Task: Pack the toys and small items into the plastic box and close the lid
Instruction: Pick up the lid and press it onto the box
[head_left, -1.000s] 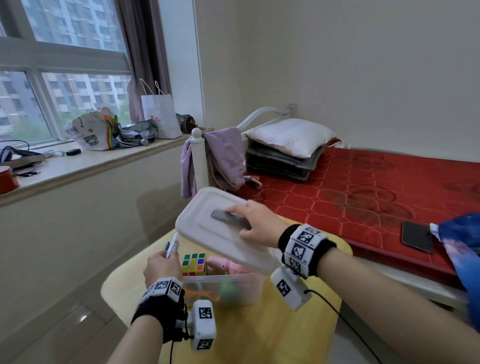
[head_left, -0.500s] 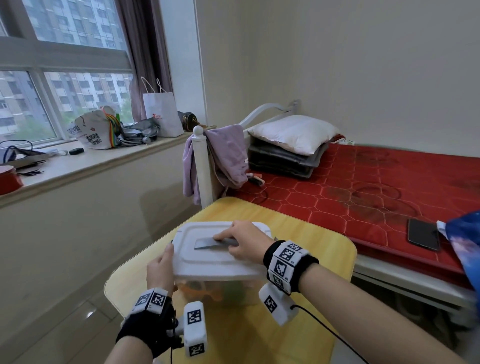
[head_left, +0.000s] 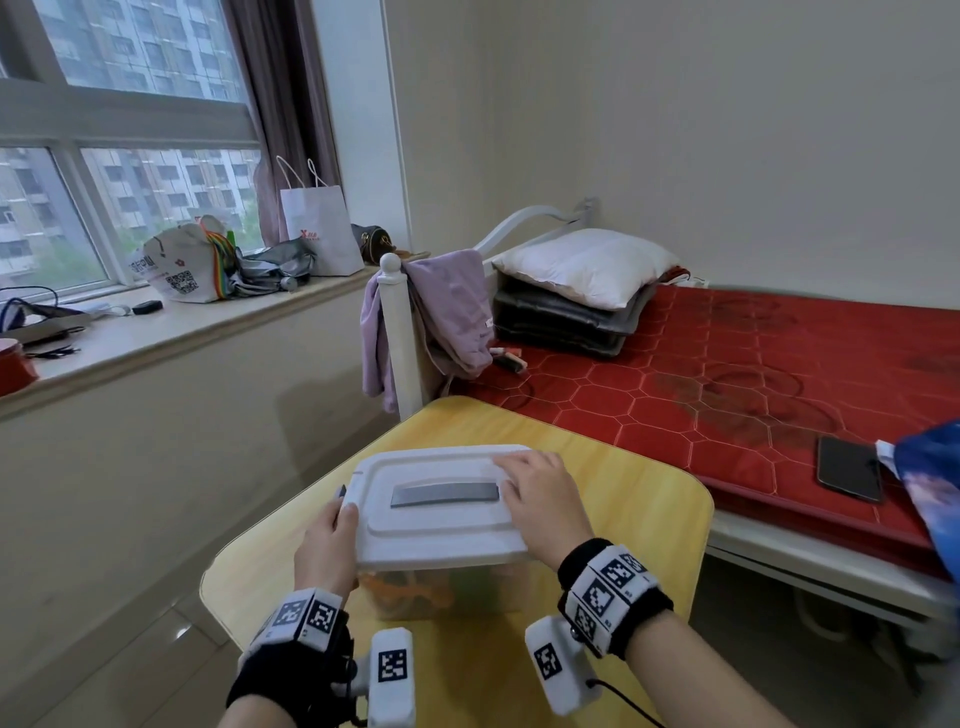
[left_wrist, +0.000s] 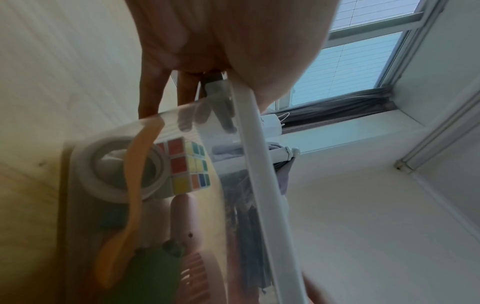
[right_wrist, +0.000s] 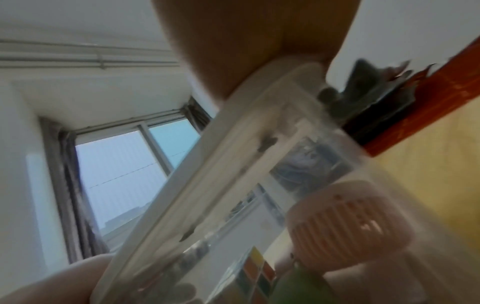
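A clear plastic box (head_left: 452, 592) stands on the yellow table (head_left: 623, 493) with its white lid (head_left: 441, 525) lying flat on top, grey handle (head_left: 444, 493) folded down. My left hand (head_left: 327, 540) is at the box's left end, thumb on the lid's edge and fingers (left_wrist: 148, 94) straight down the end wall. My right hand (head_left: 545, 499) lies flat on the lid's right part. Through the wall I see a colour cube (left_wrist: 187, 166), a white tape roll (left_wrist: 114, 170), a pink fan (right_wrist: 345, 222), an orange strip (left_wrist: 132, 195) and something green (left_wrist: 150, 273).
A bed with a red mattress (head_left: 727, 374) runs along the table's far and right side, with a black phone (head_left: 849, 475) on it. Purple cloth (head_left: 441, 312) hangs on the bedpost. The window sill (head_left: 208, 322) at left holds bags.
The lid, held up and tilted over the box a second ago, now lies flat on it. My right hand has slid from the handle to the lid's right part.
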